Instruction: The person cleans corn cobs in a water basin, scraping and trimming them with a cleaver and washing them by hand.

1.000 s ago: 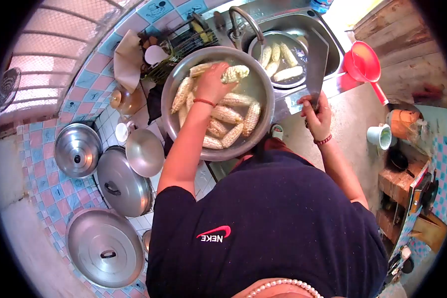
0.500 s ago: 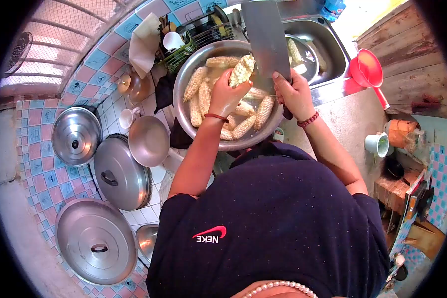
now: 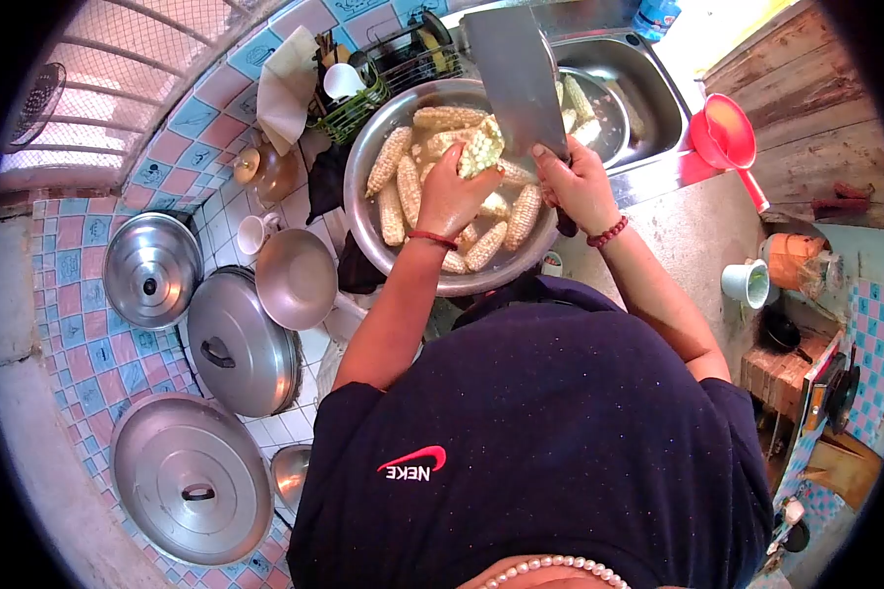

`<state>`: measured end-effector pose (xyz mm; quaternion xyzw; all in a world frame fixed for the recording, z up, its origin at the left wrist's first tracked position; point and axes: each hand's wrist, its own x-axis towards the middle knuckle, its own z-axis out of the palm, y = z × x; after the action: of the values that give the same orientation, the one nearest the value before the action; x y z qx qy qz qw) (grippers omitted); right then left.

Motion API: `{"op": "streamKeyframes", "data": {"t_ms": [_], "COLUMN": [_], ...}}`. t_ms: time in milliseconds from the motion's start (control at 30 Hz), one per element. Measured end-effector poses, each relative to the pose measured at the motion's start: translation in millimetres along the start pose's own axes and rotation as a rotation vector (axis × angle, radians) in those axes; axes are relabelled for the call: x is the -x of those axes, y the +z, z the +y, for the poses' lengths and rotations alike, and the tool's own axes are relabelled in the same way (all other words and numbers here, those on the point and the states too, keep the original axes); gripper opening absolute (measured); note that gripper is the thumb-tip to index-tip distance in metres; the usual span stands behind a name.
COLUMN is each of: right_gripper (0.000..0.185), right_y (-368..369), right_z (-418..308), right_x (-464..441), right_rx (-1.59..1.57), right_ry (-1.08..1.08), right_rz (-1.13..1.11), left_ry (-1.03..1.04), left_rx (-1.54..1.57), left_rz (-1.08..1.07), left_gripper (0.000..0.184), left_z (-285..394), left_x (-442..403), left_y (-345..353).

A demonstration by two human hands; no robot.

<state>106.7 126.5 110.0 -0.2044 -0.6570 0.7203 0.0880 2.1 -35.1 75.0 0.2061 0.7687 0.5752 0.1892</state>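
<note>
A dark shirt [image 3: 550, 422] with a red swoosh [image 3: 430, 455] is worn with pearly beads [image 3: 550, 562] and red bracelets [image 3: 609, 233].

Corn cob [image 3: 482, 147]: pale, tilted, in left hand [image 3: 452, 194], over metal basin [image 3: 467, 286] | cleaver [image 3: 516, 74]: broad grey blade, in right hand [image 3: 580, 187], near cob | loose cobs [image 3: 523, 218]: in basin

Head-worn, looking forward and steeply down through wide round field, black at corners. Very near dark shirt [image 3: 550, 412] at bottom; reaching past basin [image 3: 358, 201] to sink [image 3: 658, 103] at top.
</note>
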Motion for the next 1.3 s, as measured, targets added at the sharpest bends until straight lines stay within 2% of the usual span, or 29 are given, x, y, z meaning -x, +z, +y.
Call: {"op": "streamKeyframes", "data": {"t_ms": [33, 133, 233, 333, 433, 533, 633, 733, 833, 933, 1133, 1300], "right_gripper": [0.015, 0.015, 0.016, 0.025, 0.024, 0.023, 0.023, 0.022, 0.022, 0.021, 0.021, 0.022], "right_y": [-1, -3, -4, -8, -5, -2, -1, 3, 7, 10, 13, 11], "right_z": [0, 0, 0, 4, 3, -3, -3, 1, -5, -4, -1, 0], "right_x": [0, 2, 5, 4, 7, 12, 17, 17, 21, 23, 26, 20], "right_rx": [-0.003, -0.014, 0.052, 0.222, 0.333, 0.4, 0.433, 0.428, 0.409, 0.449, 0.47, 0.482], "right_ry": [-0.002, -0.016, -0.098, -0.176, -0.192, -0.226, -0.219, -0.334, -0.235, -0.324, -0.328, -0.269], "right_rz": [-0.005, 0.006, 0.018, 0.051, 0.114, 0.127, 0.118, 0.168, 0.178, 0.217, 0.254, 0.185], "left_ry": [0.008, -0.263, -0.208, -0.152, 0.088, 0.014, 0.049, -0.006, -0.062, -0.022, 0.005, 0.212], "left_rx": [0.001, 0.158, 0.139, 0.039, -0.048, -0.011, -0.063, -0.056, -0.045, -0.079, -0.173, -0.328], "left_rz": [-0.004, -0.113, -0.096, -0.055, 0.053, 0.039, 0.039, 0.069, 0.042, 0.076, 0.136, 0.245], "left_gripper": [0.048, 0.051, 0.05, 0.045, 0.045, 0.036, 0.034, 0.035, 0.045, 0.047, 0.049, 0.05], "left_z": [1, 20, 25, 11, 3, 12, 14, 15, 17, 20, 15, 14], "left_x": [0, 4, 5, 2, 3, 7, 9, 11, 11, 14, 16, 22], "left_y": [1, 0, 5, 9, 13, 14, 15, 17, 16, 18, 24, 24]}}
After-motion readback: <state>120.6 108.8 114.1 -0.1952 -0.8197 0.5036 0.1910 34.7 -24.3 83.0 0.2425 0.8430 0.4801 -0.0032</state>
